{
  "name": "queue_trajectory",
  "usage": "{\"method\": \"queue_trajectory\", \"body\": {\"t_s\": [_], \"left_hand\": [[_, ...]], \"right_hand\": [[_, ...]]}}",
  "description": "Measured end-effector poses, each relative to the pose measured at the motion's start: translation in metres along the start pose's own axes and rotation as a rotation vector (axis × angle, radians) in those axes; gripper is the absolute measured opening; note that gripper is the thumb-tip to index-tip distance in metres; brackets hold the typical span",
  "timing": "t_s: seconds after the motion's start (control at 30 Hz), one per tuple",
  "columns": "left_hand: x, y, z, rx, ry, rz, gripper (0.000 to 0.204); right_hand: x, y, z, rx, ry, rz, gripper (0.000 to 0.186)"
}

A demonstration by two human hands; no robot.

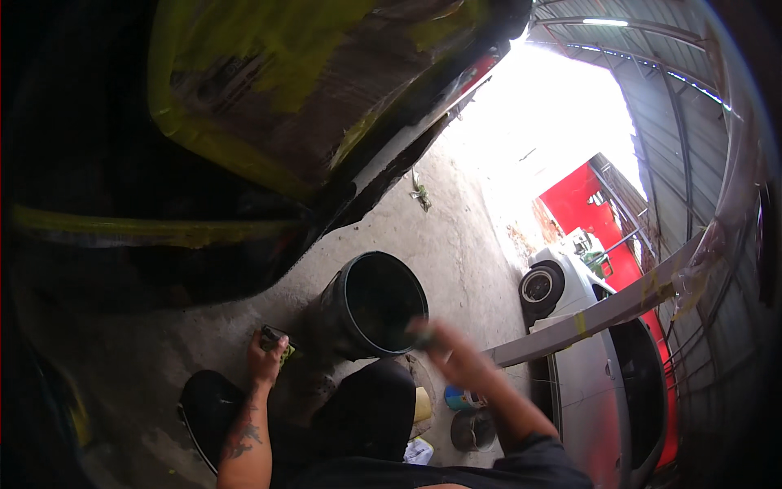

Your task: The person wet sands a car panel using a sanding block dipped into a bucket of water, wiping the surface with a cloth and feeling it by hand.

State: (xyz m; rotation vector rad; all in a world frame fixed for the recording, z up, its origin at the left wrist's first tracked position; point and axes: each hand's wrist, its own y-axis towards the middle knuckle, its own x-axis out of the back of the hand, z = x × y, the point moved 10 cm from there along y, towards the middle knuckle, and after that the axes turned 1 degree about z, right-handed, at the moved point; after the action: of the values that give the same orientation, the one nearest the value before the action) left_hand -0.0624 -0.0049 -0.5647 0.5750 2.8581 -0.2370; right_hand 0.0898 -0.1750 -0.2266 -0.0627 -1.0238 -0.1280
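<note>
My left hand (264,359) is closed round a small dark block (275,334) with a yellow-green part (286,352), held low to the left of the bucket. A large black bucket (330,314) stands on the floor in front of my knee, its wide mouth tilted toward me in the view. At its right rim my right hand (452,354) is smeared by motion. The fingers look closed on a small dark thing that is too blurred to name. The inside of the bucket is too dark to make out.
A dark car body (204,269) with yellow-green tape and masking sheet (269,106) looms at the upper left. Near my right forearm are a blue can (461,398) and a dark pot (472,430). A silver car (582,383) and a taped grey strip (603,314) lie at the right.
</note>
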Motion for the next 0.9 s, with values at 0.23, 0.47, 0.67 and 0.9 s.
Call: {"method": "queue_trajectory", "body": {"t_s": [0.23, 0.47, 0.67, 0.9], "left_hand": [[-0.003, 0.002, 0.008, -0.013, 0.023, 0.015, 0.033], [0.004, 0.001, 0.007, 0.022, -0.001, -0.026, 0.034], [0.007, 0.000, -0.005, 0.019, 0.139, -0.025, 0.035], [0.008, 0.000, 0.008, -0.024, -0.001, -0.010, 0.033]], "right_hand": [[0.174, 0.089, 0.196, 0.783, -0.759, -1.002, 0.029], [0.174, 0.120, 0.188, 0.784, -0.755, -1.256, 0.041], [-0.009, 0.110, 0.038, 0.556, -0.421, -0.205, 0.055], [-0.051, -0.017, -0.031, 0.061, -0.337, -0.121, 0.064]]}}
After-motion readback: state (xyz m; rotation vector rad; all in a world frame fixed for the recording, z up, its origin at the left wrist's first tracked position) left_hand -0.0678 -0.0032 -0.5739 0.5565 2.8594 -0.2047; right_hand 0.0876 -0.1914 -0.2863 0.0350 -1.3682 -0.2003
